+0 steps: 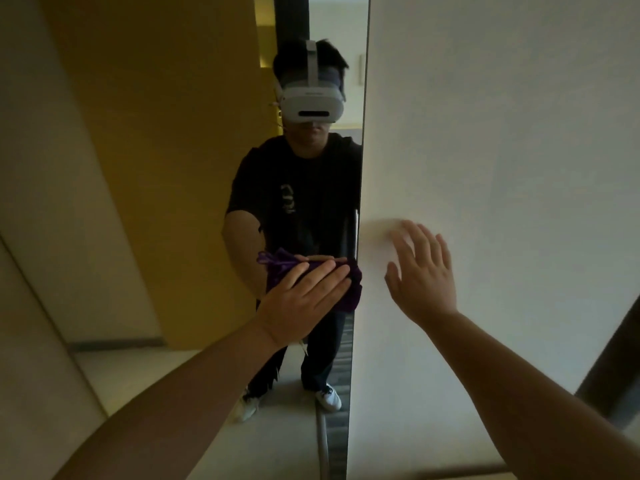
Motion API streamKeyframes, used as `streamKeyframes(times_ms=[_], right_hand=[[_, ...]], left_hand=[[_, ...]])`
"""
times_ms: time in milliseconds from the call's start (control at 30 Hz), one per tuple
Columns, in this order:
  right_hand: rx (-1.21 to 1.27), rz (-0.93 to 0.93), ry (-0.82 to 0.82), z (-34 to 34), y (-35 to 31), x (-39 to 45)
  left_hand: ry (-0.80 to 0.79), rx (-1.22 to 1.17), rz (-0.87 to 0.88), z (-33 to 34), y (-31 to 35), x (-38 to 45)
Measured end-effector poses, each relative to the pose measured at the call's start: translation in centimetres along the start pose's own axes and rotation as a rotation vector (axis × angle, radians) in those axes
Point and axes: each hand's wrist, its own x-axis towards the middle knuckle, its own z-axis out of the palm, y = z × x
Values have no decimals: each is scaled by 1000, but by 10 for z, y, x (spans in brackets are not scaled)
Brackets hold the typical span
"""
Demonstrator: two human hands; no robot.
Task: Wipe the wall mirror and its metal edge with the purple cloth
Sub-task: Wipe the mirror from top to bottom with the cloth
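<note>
The tall wall mirror [173, 168] fills the left and middle of the head view. Its thin metal edge [358, 202] runs top to bottom beside the white wall. My left hand [304, 299] lies flat, fingers together, pressing the purple cloth [349, 289] against the glass right at that edge. The cloth is bunched, and its reflection shows just above my fingers. My right hand [422, 271] rests flat on the wall to the right of the edge, fingers spread, holding nothing.
The white wall [502, 133] takes up the right half. A dark frame [613, 362] crosses the lower right corner. The mirror reflects a person in dark clothes with a white headset, a yellow panel and a pale floor.
</note>
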Motion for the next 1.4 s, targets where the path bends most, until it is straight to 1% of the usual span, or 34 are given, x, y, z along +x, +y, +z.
streamKeyframes(times_ms=[167,267,333,400,467,567,633,833,967,1100,1233,1333,1400], right_hand=[[-36,19,-153,-5,-5,-37],[-43,52,-163,-20,-16,-40],[-42,54,-150,-30,-28,-37],[-34,38,-138,-38,-46,-33],[-17,14,-135,-42,-73,-29],[22,-33,-130,-40,-129,-27],[62,-59,-137,-32,-173,-25],[146,-98,-241,-1,-287,-17],[173,-143,-234,13,-337,-12],[104,-158,-255,28,-360,-7],[-8,-157,-243,45,-368,7],[-94,-179,-198,65,-362,10],[-116,-205,-150,77,-357,9]], left_hand=[[-140,-143,36,-6,14,-23],[-210,-217,45,-23,13,-31],[-202,-248,-17,-38,2,-41],[-151,-277,-100,-55,-15,-54],[-103,-292,-177,-70,-36,-74],[-59,-271,-219,-90,-76,-117],[-56,-264,-241,-102,-105,-151],[-69,-207,-295,-130,-182,-239],[-66,-193,-364,-132,-216,-269],[-82,-194,-393,-133,-232,-280],[-79,-182,-436,-127,-245,-279],[-44,-161,-438,-120,-259,-267],[15,-149,-440,-115,-269,-254]])
